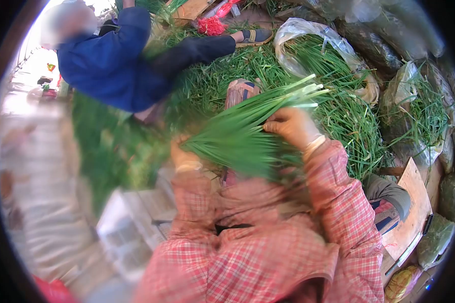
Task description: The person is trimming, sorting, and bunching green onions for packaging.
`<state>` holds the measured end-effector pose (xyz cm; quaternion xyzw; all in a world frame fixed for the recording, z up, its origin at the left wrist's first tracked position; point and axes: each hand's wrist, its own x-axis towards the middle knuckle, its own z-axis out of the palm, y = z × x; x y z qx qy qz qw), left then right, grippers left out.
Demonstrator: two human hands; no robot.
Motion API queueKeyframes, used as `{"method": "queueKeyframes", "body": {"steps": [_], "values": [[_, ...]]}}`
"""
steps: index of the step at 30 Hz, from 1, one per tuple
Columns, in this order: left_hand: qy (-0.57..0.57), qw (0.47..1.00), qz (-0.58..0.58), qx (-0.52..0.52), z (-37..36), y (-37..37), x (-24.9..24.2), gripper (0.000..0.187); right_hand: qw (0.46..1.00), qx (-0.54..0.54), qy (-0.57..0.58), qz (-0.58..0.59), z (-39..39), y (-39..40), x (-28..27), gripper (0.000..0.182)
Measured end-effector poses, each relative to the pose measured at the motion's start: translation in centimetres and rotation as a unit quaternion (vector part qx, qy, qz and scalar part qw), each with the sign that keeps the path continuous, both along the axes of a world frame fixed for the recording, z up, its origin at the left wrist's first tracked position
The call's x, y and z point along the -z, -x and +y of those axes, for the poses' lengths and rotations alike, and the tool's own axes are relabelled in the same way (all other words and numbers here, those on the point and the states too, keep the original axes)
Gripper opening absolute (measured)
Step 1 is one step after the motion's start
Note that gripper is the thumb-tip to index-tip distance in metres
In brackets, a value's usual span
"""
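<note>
I hold a bundle of long green leaves (247, 126) across my lap, its pale cut ends pointing up and right. My right hand (290, 126), in a tan glove, grips the bundle near its middle from the right. My left hand (182, 156), also gloved, clasps the leafy end at the lower left and is partly hidden by the leaves. My red plaid sleeves (333, 202) fill the lower middle of the view.
Loose green leaves (349, 121) cover the ground ahead. Clear plastic bags of greens (318, 45) stand at the top right. A person in a blue jacket (106, 55) sits at the upper left, one sandalled foot (253, 35) stretched out. A wooden board (409, 202) lies at the right.
</note>
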<state>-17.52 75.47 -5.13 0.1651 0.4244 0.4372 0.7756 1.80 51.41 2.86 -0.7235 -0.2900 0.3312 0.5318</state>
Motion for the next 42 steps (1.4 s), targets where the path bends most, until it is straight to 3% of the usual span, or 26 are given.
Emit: {"method": "queueKeyframes", "body": {"steps": [3,8,11,17,22,30,32,34,35,37,39,41,42], "values": [[0.031,0.999,0.013,-0.014,-0.3,-0.7,0.0,0.02,1.0,-0.004,0.005,0.019,-1.0,-1.3,-0.3,0.018],[-0.049,0.998,0.031,0.034,-0.7,-0.7,0.5,0.021,0.999,0.008,0.033,-0.004,-2.8,-2.4,-0.6,0.017],[-0.029,0.998,0.034,0.037,-1.3,-1.2,-0.7,0.02,0.999,0.004,0.032,0.005,-3.7,-2.7,-0.4,0.021],[-0.025,0.997,0.019,0.075,-1.3,-0.7,-1.8,0.014,0.997,0.034,-0.031,0.066,-5.6,-1.8,-0.1,0.023],[-0.131,0.986,0.045,0.097,-1.3,-0.2,-1.0,0.01,0.999,0.022,0.013,-0.031,-6.6,-0.3,0.3,0.024],[-0.012,0.997,-0.011,0.07,-0.9,-0.4,-2.3,0.012,0.958,0.028,-0.032,-0.283,-5.8,1.1,0.9,0.009],[-0.082,0.992,0.04,0.087,-2.1,-0.5,-3.3,0.012,0.926,0.012,-0.025,-0.376,-6.0,0.9,0.6,0.008],[-0.259,0.941,0.185,0.116,-3.3,-0.3,-3.8,0.014,0.917,0.02,-0.009,-0.398,-6.7,0.0,0.3,0.007],[-0.39,0.861,0.298,0.132,-3.8,0.0,-3.8,0.016,0.926,0.037,0.003,-0.375,-8.1,-1.1,0.4,0.007],[-0.522,0.735,0.407,0.145,-3.7,0.3,-3.2,0.019,0.929,0.218,-0.013,-0.299,-12.0,-2.9,0.1,0.007],[-0.55,0.705,0.423,0.146,-2.5,1.0,-1.6,0.022,0.842,0.255,0.21,-0.427,-18.3,-6.6,1.7,0.015],[-0.347,0.899,0.212,0.163,-2.1,0.8,-2.0,0.026,0.682,0.245,0.459,-0.513,-20.5,-5.2,0.2,0.034],[-0.267,0.94,0.147,0.152,-2.1,0.5,-2.4,0.027,0.724,0.252,0.443,-0.465,-20.1,-3.9,-0.7,0.047]]}}
